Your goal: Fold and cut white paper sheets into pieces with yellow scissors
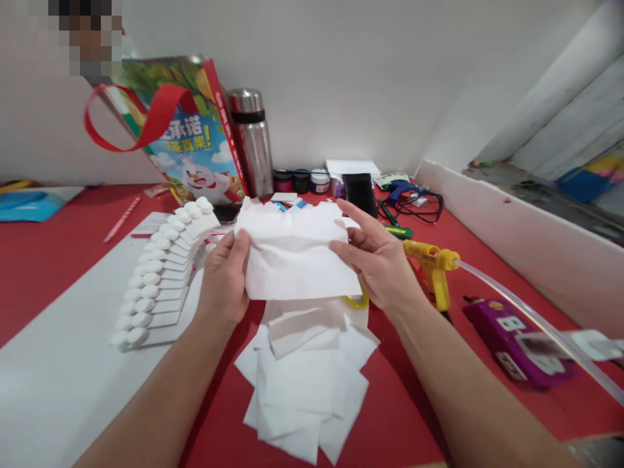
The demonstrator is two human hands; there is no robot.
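Note:
A white sheet of paper (pixel 297 260), slightly creased, is stretched between my two hands above the table. My left hand (pixel 227 276) pinches its left edge, thumb on the near face. On the right edge, my right hand (pixel 380 257) grips it between thumb and fingers, with the index finger raised along the upper corner. Beneath the sheet lies a loose pile of white paper pieces (pixel 302 383), overlapping at various angles. Left of my left hand, a curved row of white strips with round white ends (pixel 151 279) fans out on a white board (pixel 73 364).
A yellow glue gun (pixel 433 266) with a long clear glue stick lies right of my hand, near a purple box (pixel 517 344). Behind stand a colourful bag (pixel 190 143) with a red handle, a steel flask (pixel 253 143), small jars (pixel 301 181) and a black object (pixel 359 194).

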